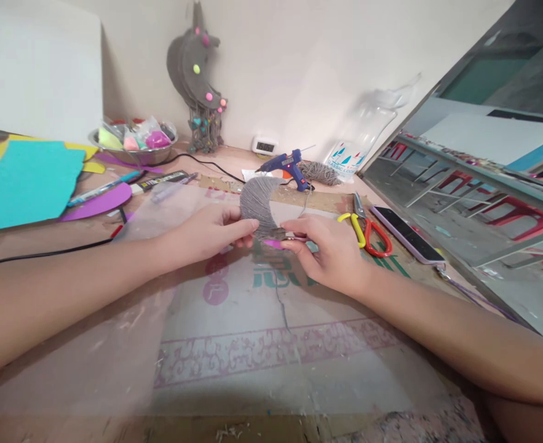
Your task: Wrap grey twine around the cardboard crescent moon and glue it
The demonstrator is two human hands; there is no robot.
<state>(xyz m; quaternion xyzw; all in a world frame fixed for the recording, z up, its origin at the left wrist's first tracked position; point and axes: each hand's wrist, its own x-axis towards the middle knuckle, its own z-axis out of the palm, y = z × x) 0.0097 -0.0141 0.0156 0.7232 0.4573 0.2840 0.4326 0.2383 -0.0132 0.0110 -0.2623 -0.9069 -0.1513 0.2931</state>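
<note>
A crescent wound with grey yarn [255, 202] is held just above the covered tabletop. My left hand [220, 231] is closed on its lower left edge, thumb in front. My right hand [324, 246] pinches at the crescent's lower right end. A small purple piece [273, 244] shows by its fingertips; whether it belongs to the crescent cannot be made out. A grey yarn strand [280, 301] trails down over the plastic sheet [234, 369]. Behind the crescent lies a blue glue gun [289, 167], beside a bundle of grey yarn [321, 173].
Right of my hands lie scissors with red and yellow handles [377, 239] and a phone [407, 234]. Leftward are turquoise sheets [26, 181], purple pieces [98, 202] and a metal bowl [135, 154] of bagged pompoms. A decorated grey moon [192, 74] and plastic bottle [361, 132] stand behind.
</note>
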